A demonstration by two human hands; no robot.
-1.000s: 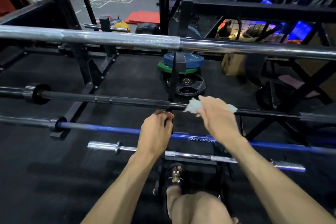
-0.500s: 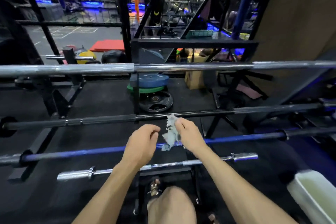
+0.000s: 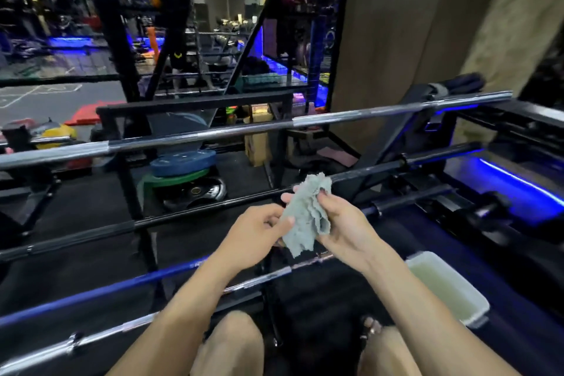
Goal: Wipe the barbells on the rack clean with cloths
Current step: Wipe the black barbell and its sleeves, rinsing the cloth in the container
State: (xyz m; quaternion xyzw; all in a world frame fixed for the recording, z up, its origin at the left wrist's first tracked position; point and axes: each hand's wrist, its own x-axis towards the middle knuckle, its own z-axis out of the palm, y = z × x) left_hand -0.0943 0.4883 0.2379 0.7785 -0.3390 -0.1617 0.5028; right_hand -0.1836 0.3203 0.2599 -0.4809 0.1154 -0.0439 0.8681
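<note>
Crumpled grey-green cloth (image 3: 308, 217) pinched by left hand (image 3: 259, 233) and right hand (image 3: 345, 229); clean face best folded outward before black barbell (image 3: 195, 214) is wiped.

Both bare forearms reach forward and converge in front of the body. The left hand (image 3: 259, 232) is turned palm inward, its fingers curled and its thumb pressed against what it holds. The right hand (image 3: 345, 227) faces it, palm up and cupped, thumb pinching on top, fingertips (image 3: 287, 197) showing beyond. Bare knees show below.
</note>
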